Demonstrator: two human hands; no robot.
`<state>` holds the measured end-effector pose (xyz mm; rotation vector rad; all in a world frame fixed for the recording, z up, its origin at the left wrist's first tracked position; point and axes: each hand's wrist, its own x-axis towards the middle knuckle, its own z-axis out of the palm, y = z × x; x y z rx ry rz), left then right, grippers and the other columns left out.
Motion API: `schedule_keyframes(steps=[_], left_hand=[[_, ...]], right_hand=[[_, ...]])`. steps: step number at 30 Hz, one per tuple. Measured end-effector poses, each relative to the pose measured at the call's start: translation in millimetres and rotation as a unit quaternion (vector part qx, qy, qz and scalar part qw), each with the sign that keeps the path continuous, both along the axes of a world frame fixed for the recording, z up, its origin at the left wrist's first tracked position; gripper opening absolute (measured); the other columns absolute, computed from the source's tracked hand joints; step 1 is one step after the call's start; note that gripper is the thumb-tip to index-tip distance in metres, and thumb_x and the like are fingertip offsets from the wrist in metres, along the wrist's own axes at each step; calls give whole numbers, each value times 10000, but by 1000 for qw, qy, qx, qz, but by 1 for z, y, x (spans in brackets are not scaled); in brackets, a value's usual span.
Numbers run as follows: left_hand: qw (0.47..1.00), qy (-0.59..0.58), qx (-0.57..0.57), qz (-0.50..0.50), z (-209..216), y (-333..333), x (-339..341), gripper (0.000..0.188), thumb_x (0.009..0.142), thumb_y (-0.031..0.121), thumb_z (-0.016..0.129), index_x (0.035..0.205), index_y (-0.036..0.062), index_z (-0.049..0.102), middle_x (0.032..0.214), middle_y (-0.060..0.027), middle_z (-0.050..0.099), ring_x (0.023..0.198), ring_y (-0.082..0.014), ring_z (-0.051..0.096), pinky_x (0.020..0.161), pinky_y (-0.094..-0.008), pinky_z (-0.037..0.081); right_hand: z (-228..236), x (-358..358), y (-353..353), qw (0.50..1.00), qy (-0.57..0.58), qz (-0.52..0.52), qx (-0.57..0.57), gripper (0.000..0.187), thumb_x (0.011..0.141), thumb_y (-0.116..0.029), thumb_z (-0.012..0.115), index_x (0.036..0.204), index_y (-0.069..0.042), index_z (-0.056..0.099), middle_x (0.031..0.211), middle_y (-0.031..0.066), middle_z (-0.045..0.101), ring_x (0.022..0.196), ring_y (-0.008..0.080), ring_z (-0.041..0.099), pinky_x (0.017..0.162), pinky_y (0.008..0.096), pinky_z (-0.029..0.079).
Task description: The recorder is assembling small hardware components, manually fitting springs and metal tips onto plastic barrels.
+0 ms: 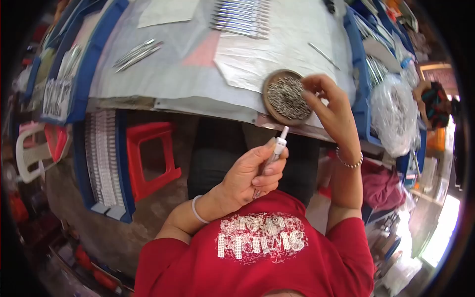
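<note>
My left hand point(255, 171) is closed around a pen-like piece point(280, 145) with a white front part, a pale narrow tip and a silvery barrel. It is held tip up, slightly tilted, in front of the table's near edge. At the right rim of a round brown bowl point(267, 101), my right hand point(329, 99) has its thumb and fingertips drawn close together. Anything between those fingertips is too small to make out. Many small metal parts point(287, 97) fill the bowl, which stands at the table's front edge.
Silvery pens lie in a row point(241, 18) on white sheeting, with several loose ones point(138, 54) at the left. One thin rod point(323, 55) lies beyond the bowl. Blue bins point(91, 59) flank the table; a clear plastic bag point(391, 116) hangs right. A red stool point(151, 158) stands below.
</note>
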<state>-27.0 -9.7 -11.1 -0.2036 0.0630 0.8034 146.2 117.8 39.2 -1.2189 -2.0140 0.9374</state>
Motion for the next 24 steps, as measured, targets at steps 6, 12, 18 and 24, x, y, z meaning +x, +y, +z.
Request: schedule_keyframes(steps=[6, 12, 18, 24], left_hand=[[997, 71, 14, -20, 1, -7, -1, 265, 938, 281, 448, 985, 24, 488, 609, 29, 424, 375, -22, 306, 327, -166, 241], [997, 60, 40, 35, 7, -12, -4, 320, 920, 334, 511, 890, 15, 515, 555, 26, 424, 365, -16, 293, 319, -159, 237], [997, 59, 31, 41, 6, -10, -7, 290, 925, 307, 504, 875, 21, 510, 572, 12, 470, 360, -19, 316, 310, -161, 244], [996, 65, 34, 46, 6, -7, -6, 289, 925, 307, 505, 875, 22, 512, 572, 10, 474, 359, -19, 320, 307, -163, 245]], right_hand=[[1, -17, -7, 958, -253, 77, 109, 250, 763, -22, 564, 1010, 15, 543, 949, 187, 536, 913, 372, 516, 785, 397, 416], [-11, -23, 2, 941, -294, 93, 137, 90, 792, -9, 529, 863, 31, 493, 794, 183, 524, 744, 350, 521, 664, 390, 407], [-8, -26, 4, 945, -272, 105, 145, 57, 823, -12, 517, 870, 20, 515, 778, 172, 542, 712, 332, 539, 652, 382, 420], [-3, -21, -2, 977, -200, 24, 68, 67, 888, -45, 500, 872, 20, 507, 706, 102, 483, 632, 173, 464, 598, 299, 390]])
